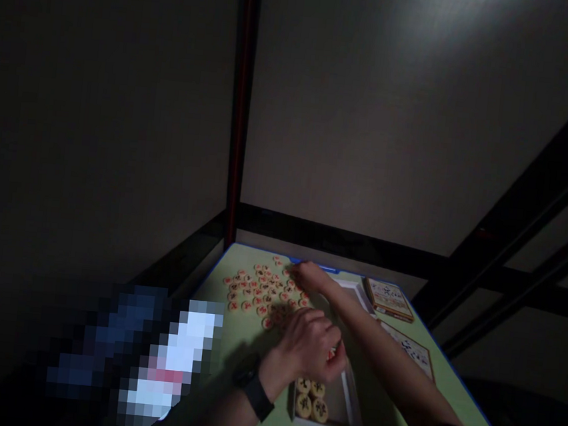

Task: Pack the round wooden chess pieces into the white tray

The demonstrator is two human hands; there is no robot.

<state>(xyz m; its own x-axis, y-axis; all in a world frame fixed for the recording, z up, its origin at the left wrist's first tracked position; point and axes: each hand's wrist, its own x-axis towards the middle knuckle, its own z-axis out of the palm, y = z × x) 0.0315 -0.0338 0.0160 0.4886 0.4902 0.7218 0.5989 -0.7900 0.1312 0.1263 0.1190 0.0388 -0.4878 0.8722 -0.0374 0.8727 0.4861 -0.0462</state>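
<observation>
My left hand [309, 343], with a dark watch at the wrist, is closed around xiangqi pieces [332, 353]; a red-marked edge shows by the thumb. It hovers over a shallow white box [342, 413] where several black-marked xiangqi pieces [313, 398] lie in the near left corner. Farther off, my right hand [310, 277] reaches down at the right edge of the loose xiangqi pieces [259, 291], its fingers curled together. Whatever is between those fingertips is hidden. The loose pieces lie scattered over the green tabletop, mostly red-marked, some black-marked.
A printed game box [389, 299] sits at the far right of the green table [251, 344]. Another printed lid or box [414, 353] is partly behind my right forearm, and a white tray [356, 294] lies beside it. Blurred patches cover the left. Walls stand close behind.
</observation>
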